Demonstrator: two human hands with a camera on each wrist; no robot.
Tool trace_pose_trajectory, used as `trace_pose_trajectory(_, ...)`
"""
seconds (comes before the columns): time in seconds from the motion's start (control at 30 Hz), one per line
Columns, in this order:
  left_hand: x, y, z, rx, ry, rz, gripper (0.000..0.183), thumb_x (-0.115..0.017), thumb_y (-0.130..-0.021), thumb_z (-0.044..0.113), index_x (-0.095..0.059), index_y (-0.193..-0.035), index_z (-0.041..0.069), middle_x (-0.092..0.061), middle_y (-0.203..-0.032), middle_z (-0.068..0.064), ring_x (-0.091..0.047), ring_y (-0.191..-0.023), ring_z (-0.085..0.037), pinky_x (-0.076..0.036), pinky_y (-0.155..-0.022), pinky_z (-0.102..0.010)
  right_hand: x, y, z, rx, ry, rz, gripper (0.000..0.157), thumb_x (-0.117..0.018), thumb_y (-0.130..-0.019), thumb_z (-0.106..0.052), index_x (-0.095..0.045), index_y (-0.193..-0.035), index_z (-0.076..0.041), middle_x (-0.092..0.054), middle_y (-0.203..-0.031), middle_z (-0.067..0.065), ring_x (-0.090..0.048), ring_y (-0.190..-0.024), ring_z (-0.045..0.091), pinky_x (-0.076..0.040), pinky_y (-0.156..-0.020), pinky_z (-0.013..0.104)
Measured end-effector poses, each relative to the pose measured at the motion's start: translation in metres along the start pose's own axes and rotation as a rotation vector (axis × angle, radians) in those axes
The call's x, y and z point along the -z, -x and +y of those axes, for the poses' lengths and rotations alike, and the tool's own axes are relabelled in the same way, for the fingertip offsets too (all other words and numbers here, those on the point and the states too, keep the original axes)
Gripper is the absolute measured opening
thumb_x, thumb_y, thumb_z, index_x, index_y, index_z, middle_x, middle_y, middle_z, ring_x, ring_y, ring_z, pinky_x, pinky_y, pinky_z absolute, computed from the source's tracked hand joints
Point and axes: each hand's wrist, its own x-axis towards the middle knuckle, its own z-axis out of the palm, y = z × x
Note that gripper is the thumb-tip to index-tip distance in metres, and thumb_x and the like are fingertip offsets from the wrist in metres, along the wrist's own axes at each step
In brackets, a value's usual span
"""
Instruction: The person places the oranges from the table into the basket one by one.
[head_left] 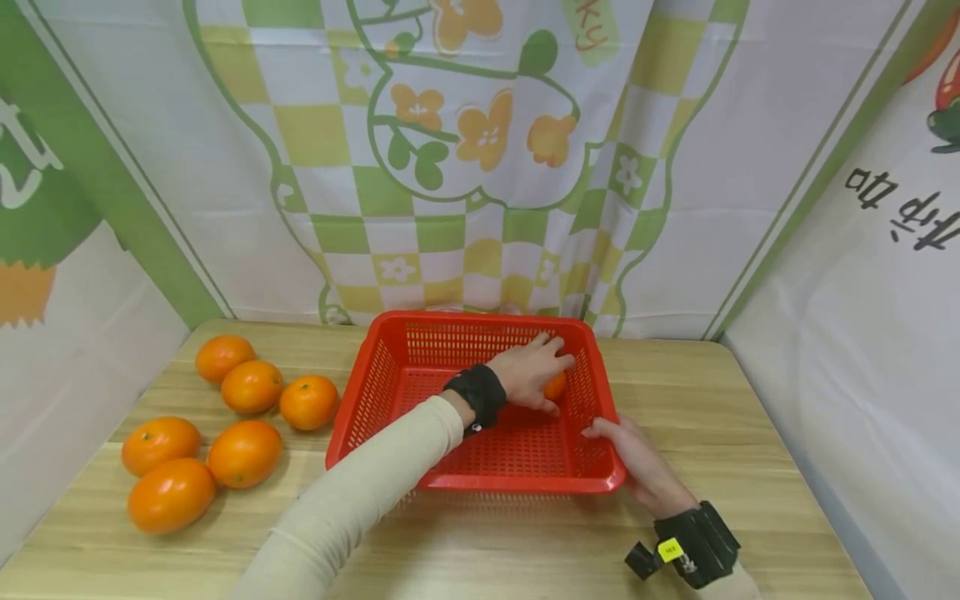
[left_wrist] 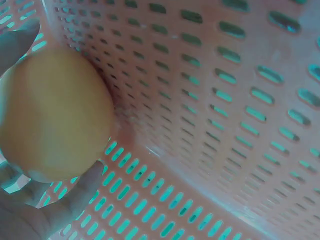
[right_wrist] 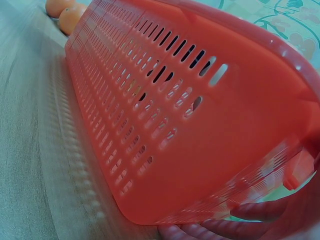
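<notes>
Left hand (head_left: pixel 527 377) curled round orange (head_left: pixel 556 387), inside red plastic basket (head_left: pixel 517 482) by right wall (lifted or resting, can't tell). Right hand (head_left: pixel 643 463) grips basket's right side. Slack fingertips could let smooth fruit roll.

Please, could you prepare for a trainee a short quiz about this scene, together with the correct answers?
1. Count: how many oranges lie on the table outside the red basket?
2. True or false: the left hand is outside the basket.
3. Multiple choice: what does the right hand hold? (a) an orange; (b) the basket; (c) the table.

Key:
1. Six.
2. False; it is inside, holding one orange.
3. b.
</notes>
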Motion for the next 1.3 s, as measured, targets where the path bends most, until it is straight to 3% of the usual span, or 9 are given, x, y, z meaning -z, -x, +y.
trace_pose_trajectory(0.33,0.003,0.002,-0.002,-0.033,-0.039,0.048,0.081,-0.071,-0.069,0.061,-0.049,-0.131,0.014,-0.042,-0.132,-0.017,-0.036,-0.118,-0.032,-0.050,-0.085,-0.040,0.000,0.000,0.002,0.008,-0.007,-0.002,0.055,-0.052,-0.090,-0.011,-0.029,-0.140,-0.003,-0.042,-0.134,0.028,-0.051,-0.109,0.044,-0.048,-0.087,0.050)
trace_pose_trajectory(0.6,0.008,0.007,-0.002,-0.023,-0.085,0.039,0.084,-0.068,-0.069,0.065,-0.047,-0.133,0.015,-0.041,-0.133,-0.015,-0.037,-0.117,-0.031,-0.051,-0.084,-0.042,0.000,-0.001,0.001,0.010,0.007,0.001,0.054,-0.050,-0.090,-0.011,-0.030,-0.140,-0.003,-0.043,-0.133,0.029,-0.051,-0.109,0.043,-0.049,-0.086,0.049)
trace_pose_trajectory(0.93,0.012,0.015,-0.005,-0.029,-0.051,0.065,0.080,-0.069,-0.069,0.065,-0.049,-0.129,0.016,-0.043,-0.130,-0.013,-0.038,-0.112,-0.029,-0.051,-0.081,-0.043,0.000,-0.002,0.001,0.008,0.007,-0.005,0.053,-0.049,-0.090,-0.011,-0.031,-0.139,-0.002,-0.043,-0.133,0.029,-0.051,-0.110,0.043,-0.049,-0.086,0.050)
trace_pose_trajectory(1.3,0.014,0.018,-0.005,-0.008,-0.101,0.091,0.082,-0.057,-0.073,0.073,-0.044,-0.132,0.018,-0.043,-0.128,-0.009,-0.039,-0.110,-0.026,-0.047,-0.085,-0.049,0.001,-0.002,0.001,0.003,0.006,-0.014,0.053,-0.048,-0.090,-0.011,-0.030,-0.139,-0.002,-0.042,-0.133,0.030,-0.050,-0.110,0.044,-0.049,-0.086,0.050)
